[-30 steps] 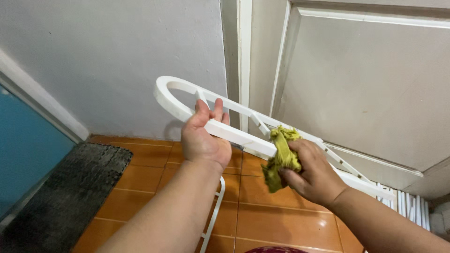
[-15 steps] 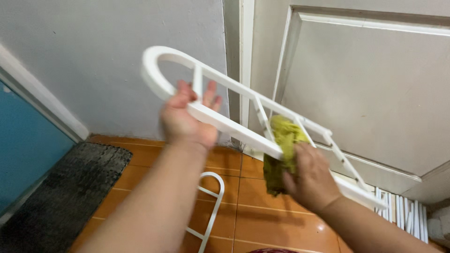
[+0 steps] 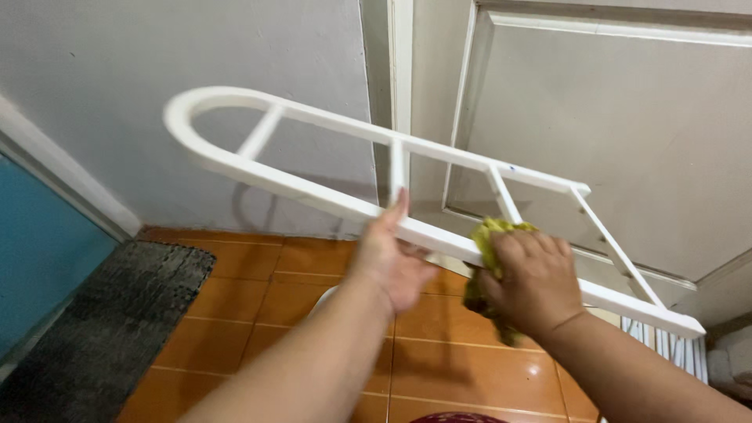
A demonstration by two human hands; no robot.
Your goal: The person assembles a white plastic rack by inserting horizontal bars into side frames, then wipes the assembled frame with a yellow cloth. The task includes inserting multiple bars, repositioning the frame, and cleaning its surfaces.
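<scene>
A long white plastic frame [image 3: 329,125] with a rounded left end and several cross rungs is held up in front of the wall and door. My left hand [image 3: 389,262] supports its lower rail from below, fingers wrapped against the bar near the middle. My right hand [image 3: 534,282] presses a crumpled yellow-green cloth [image 3: 487,235] onto the same lower rail, just right of the left hand. The frame slopes down to the right, ending near the door's bottom corner.
A grey wall [image 3: 157,63] is on the left, a white panelled door [image 3: 627,141] on the right. Orange floor tiles [image 3: 258,305] lie below, with a dark mat [image 3: 102,329] at left. More white rails [image 3: 666,345] lean at lower right.
The frame has been lifted and swung closer and more level. My left hand slid from the rounded end toward the middle rail. The right hand with the cloth stayed on the lower rail.
</scene>
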